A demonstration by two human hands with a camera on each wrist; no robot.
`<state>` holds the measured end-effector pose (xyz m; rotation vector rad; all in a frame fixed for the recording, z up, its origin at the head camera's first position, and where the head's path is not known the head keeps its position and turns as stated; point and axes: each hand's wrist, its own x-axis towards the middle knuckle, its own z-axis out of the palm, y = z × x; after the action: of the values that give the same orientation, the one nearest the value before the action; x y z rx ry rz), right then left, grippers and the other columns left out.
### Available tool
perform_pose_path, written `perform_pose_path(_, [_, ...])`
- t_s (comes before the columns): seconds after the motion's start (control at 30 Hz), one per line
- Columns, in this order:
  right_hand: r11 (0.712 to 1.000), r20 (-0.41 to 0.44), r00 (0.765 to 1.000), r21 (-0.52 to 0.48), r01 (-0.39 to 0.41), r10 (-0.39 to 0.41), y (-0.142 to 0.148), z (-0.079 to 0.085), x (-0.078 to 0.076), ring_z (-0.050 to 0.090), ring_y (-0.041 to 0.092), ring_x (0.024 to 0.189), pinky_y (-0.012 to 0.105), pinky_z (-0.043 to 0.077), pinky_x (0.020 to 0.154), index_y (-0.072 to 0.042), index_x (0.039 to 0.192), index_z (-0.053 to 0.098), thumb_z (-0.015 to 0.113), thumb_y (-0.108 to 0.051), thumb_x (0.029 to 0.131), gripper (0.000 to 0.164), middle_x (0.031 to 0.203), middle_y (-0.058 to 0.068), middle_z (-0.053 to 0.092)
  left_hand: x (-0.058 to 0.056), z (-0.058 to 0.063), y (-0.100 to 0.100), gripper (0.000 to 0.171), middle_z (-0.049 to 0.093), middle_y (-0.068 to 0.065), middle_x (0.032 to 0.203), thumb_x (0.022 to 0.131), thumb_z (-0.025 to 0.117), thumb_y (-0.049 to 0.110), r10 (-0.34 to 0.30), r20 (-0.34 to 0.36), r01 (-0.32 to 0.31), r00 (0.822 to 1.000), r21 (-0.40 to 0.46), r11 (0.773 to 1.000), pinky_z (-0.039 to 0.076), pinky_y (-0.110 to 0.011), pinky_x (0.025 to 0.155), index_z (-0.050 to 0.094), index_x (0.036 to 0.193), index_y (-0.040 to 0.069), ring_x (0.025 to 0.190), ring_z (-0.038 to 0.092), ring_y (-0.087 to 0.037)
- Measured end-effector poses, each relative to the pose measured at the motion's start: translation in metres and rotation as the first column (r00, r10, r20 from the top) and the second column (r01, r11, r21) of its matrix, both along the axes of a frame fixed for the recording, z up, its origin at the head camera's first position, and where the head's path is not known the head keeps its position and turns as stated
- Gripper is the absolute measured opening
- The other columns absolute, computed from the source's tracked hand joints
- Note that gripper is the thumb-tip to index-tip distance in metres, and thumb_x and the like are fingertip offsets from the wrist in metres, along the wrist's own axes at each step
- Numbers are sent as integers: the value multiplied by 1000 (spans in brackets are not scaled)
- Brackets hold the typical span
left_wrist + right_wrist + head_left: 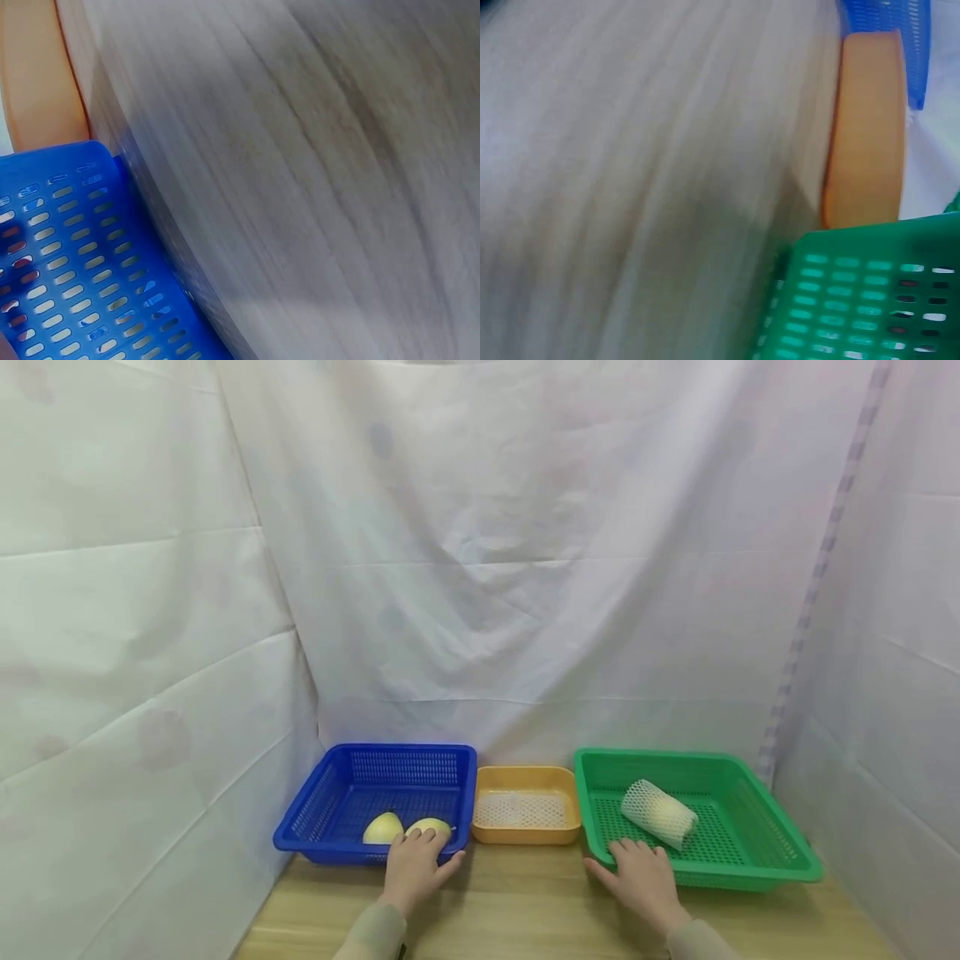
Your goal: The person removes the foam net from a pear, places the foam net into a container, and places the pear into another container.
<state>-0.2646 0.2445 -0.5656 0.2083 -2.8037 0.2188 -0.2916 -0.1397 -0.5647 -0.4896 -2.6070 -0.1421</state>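
Two pale yellow fruits, which look like pears, lie in the blue basket point(300, 831) near its front wall. My left hand point(416, 864) reaches over that wall, its fingers on or just above the right fruit point(428, 827); the left fruit point(382, 828) sits beside it. In the green basket point(780, 868), a pale fruit in a white foam net sleeve point(660, 812) lies slanted. My right hand point(641, 877) is at this basket's front left rim, fingers extended toward the inside, short of the sleeve. Both wrist views show mainly table and basket walls; the fingers are largely hidden there.
Between the two baskets stands a small yellow-orange tray point(525, 836) with a whitish mesh pattern on its bottom. All three stand on a wooden table point(517, 902). White cloth point(525, 610) hangs behind and along both sides.
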Motion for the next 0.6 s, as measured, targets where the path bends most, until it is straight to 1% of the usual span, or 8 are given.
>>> perform_pose_path(0.1, [997, 90, 996, -82, 0, 8, 2, 9, -2, 56, 18, 66, 37, 40, 57, -13, 93, 69, 48, -75, 83, 66, 79, -2, 62, 2, 0, 0, 46, 64, 3, 96, 87, 56, 62, 0, 10, 0, 1000, -1, 1000, 45, -47, 80, 69, 105, 21, 91, 58, -22])
perform_pose_path(0.17, [990, 118, 993, -140, 8, 9, 3, 17, -4, 49, 14, 55, 34, 39, 49, -14, 88, 66, 50, -74, 83, 62, 68, -6, 56, 3, -1, 1, 45, 65, 2, 96, 87, 57, 61, -3, 11, 3, 1000, 5, 1000, 45, -47, 80, 69, 104, 21, 91, 58, -23])
perform_pose_path(0.23, [981, 129, 992, -192, 13, 12, 5, 26, -7, 42, 12, 49, 31, 35, 43, -15, 84, 64, 54, -70, 84, 55, 61, -7, 49, 3, 0, 1, 45, 65, 2, 96, 88, 57, 61, -2, 12, 2, 1000, 3, 1000, 45, -48, 81, 69, 106, 21, 91, 58, -23])
perform_pose_path(0.33, [973, 129, 992, -231, 14, 16, 10, 38, -12, 40, 12, 46, 30, 32, 40, -17, 82, 61, 56, -65, 86, 48, 58, -7, 46, 3, 1, 1, 50, 65, 2, 97, 89, 52, 64, -3, 11, 3, 1000, 3, 1000, 45, -48, 82, 69, 107, 21, 92, 58, -23])
perform_pose_path(0.4, [967, 131, 991, -255, 12, 22, 14, 47, -17, 39, 13, 46, 30, 30, 41, -19, 80, 59, 54, -66, 87, 48, 57, -5, 45, 3, 2, 1, 52, 64, 2, 97, 90, 49, 66, -5, 10, 5, 1000, 3, 1000, 45, -48, 83, 69, 107, 21, 92, 58, -22])
perform_pose_path(0.47, [961, 125, 992, -275, 5, 30, 19, 55, -22, 39, 14, 46, 30, 29, 41, -18, 80, 58, 53, -65, 88, 48, 56, -4, 45, 3, 3, 0, 52, 64, 2, 97, 90, 49, 66, -9, 7, 9, 1000, 4, 1000, 45, -48, 83, 69, 107, 21, 92, 58, -22])
perform_pose_path(0.53, [957, 111, 993, -289, 3, 30, 24, 63, -28, 41, 14, 47, 30, 31, 42, -16, 85, 61, 56, -62, 89, 47, 58, -4, 47, 3, 3, 0, 49, 64, 2, 96, 89, 53, 63, -14, 5, 14, 1000, 7, 1000, 45, -48, 82, 69, 107, 20, 91, 58, -23])
perform_pose_path(0.6, [955, 103, 994, -295, 3, 29, 30, 70, -35, 44, 13, 48, 31, 34, 42, -11, 94, 64, 58, -58, 89, 48, 61, -4, 51, 3, 3, 0, 46, 65, 1, 96, 88, 57, 60, -16, 2, 16, 1000, 10, 1000, 45, -49, 81, 69, 107, 20, 91, 58, -23])
